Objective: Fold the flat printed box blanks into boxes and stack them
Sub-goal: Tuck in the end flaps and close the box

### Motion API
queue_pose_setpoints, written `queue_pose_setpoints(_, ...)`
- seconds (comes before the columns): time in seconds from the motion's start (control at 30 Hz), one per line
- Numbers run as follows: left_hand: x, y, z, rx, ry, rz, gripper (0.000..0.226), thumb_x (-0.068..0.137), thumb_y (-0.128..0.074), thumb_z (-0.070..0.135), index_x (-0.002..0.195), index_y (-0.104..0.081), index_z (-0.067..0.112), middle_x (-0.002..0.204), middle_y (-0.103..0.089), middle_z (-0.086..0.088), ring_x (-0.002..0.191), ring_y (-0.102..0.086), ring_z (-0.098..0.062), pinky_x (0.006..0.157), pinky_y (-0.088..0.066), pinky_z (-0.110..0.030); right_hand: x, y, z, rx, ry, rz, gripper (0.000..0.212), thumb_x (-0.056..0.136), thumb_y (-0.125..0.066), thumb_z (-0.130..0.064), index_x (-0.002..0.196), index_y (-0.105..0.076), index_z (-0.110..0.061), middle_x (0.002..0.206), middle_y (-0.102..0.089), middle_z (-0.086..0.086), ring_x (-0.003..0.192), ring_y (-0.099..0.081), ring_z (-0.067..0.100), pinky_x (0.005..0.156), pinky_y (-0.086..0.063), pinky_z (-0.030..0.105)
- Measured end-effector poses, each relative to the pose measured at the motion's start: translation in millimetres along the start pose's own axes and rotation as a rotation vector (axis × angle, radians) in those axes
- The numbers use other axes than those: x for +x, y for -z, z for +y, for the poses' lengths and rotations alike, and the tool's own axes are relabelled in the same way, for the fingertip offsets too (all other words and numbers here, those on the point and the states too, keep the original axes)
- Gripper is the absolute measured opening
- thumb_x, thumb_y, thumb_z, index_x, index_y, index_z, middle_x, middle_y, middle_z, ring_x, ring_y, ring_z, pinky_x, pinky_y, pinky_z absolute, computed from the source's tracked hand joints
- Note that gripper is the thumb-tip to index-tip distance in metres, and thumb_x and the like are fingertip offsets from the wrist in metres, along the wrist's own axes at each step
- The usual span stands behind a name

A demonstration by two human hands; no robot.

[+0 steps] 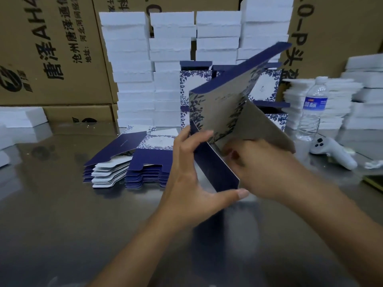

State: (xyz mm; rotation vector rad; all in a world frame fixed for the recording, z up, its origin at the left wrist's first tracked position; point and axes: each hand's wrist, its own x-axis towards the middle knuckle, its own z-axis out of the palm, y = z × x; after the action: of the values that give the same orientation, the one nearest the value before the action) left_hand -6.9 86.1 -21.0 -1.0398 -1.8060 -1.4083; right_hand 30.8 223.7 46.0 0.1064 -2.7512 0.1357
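Folding in mid-air above a grey steel table [62, 214], a person works a half-opened navy cardboard box blank [219, 108] printed with blue flowers. The left hand [192, 175] lays straight fingers flat on a navy side panel [215, 166], with the thumb stretched under the panel's lower corner. The right hand [261, 164] bends its fingers in under a plain grey inner flap [269, 129]. Their tips are hidden, so I cannot tell whether they pinch or only push. Just beyond the fingertips stands a stack of finished navy floral boxes [195, 85]. Left of the left fingers lies a pile of flat navy blanks [132, 164], and beyond the right knuckles stands a clear plastic water bottle [313, 108]. With one side only braced, the blank could twist and crease off its score line, or its raised lid could swing back and topple the stack
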Motion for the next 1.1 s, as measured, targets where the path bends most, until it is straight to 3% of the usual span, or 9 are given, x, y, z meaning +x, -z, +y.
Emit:
queue_pose_setpoints(0.07,-1,0,0,0.033,-0.025,-0.023,0.092,0.054,-0.080,0.051,0.129,-0.026,0.053,0.148,-0.022,0.002,0.140,-0.028,-0.018,0.107,-0.033,-0.020,14,0,-5,-0.061,-0.019,-0.157,0.029,0.090,-0.045,-0.034,0.113,-0.058,-0.022,0.113,-0.063,0.006,0.101,-0.060,0.028,0.085,-0.049,0.040)
queue_pose_setpoints(0.17,-1,1,1,0.048,-0.001,-0.030,0.093,0.054,-0.078,0.053,0.129,-0.024,0.059,0.150,-0.020,0.003,0.141,-0.024,-0.008,0.102,-0.026,-0.007,36,-15,-7,-0.182,-0.028,-0.228,0.037,0.092,-0.049,-0.028,0.127,-0.050,-0.013,0.129,-0.053,0.012,0.116,-0.052,0.031,0.094,-0.044,0.042)
queue_pose_setpoints(0.3,-1,5,3,0.035,0.019,-0.030,0.088,0.054,-0.079,0.051,0.126,-0.027,0.053,0.148,-0.023,-0.001,0.140,-0.028,-0.013,0.103,-0.031,-0.010,51,-34,-2,-0.349,-0.082,-0.331,0.053,0.092,-0.047,-0.039,0.141,-0.033,-0.025,0.141,-0.037,0.003,0.130,-0.038,0.027,0.104,-0.036,0.047)
queue_pose_setpoints(0.5,0,6,0,0.045,-0.004,-0.020,0.085,0.056,-0.077,0.050,0.125,-0.027,0.043,0.141,-0.027,0.000,0.137,-0.033,-0.018,0.101,-0.032,-0.009,55,-36,0,-0.456,-0.104,-0.515,0.080,0.089,-0.055,-0.039,0.150,-0.005,-0.026,0.150,-0.018,0.006,0.133,-0.033,0.033,0.103,-0.036,0.049)
queue_pose_setpoints(0.57,0,8,-2,0.036,0.024,-0.007,0.084,0.055,-0.077,0.051,0.123,-0.028,0.045,0.140,-0.027,0.000,0.135,-0.034,-0.011,0.098,-0.034,-0.007,55,-33,-3,-0.462,-0.102,-0.524,0.078,0.087,-0.059,-0.034,0.149,-0.012,-0.023,0.147,-0.024,0.007,0.131,-0.037,0.032,0.101,-0.038,0.046)
queue_pose_setpoints(0.67,0,10,-3,0.046,0.041,-0.007,0.087,0.054,-0.078,0.051,0.125,-0.028,0.047,0.142,-0.026,0.002,0.128,-0.034,0.006,0.092,-0.033,-0.002,53,-24,-11,-0.488,-0.096,-0.457,0.055,0.085,-0.060,-0.023,0.136,-0.041,-0.016,0.135,-0.045,0.006,0.124,-0.047,0.027,0.093,-0.040,0.041)
queue_pose_setpoints(0.73,0,11,-4,0.063,0.046,-0.007,0.089,0.053,-0.078,0.053,0.126,-0.027,0.049,0.142,-0.027,0.004,0.128,-0.032,0.007,0.092,-0.032,-0.001,51,-20,-16,-0.522,-0.087,-0.387,0.045,0.084,-0.061,-0.018,0.127,-0.050,-0.014,0.129,-0.052,0.005,0.119,-0.052,0.026,0.088,-0.041,0.038)
queue_pose_setpoints(0.9,1,11,-4,0.070,0.075,-0.009,0.096,0.052,-0.078,0.056,0.126,-0.018,0.064,0.143,-0.025,0.011,0.130,-0.029,0.009,0.092,-0.029,0.001,47,-20,-16,-0.514,-0.068,-0.336,0.037,0.088,-0.056,-0.017,0.124,-0.053,-0.014,0.129,-0.054,0.004,0.119,-0.053,0.026,0.087,-0.040,0.034)
queue_pose_setpoints(1.1,1,10,-1,0.108,0.047,-0.050,0.100,0.053,-0.076,0.059,0.134,-0.019,0.050,0.145,-0.022,0.013,0.132,-0.026,0.009,0.093,-0.027,0.002,44,-21,-9,-0.370,-0.071,-0.491,0.041,0.090,-0.054,-0.025,0.128,-0.046,-0.010,0.129,-0.051,0.009,0.117,-0.052,0.029,0.086,-0.040,0.036)
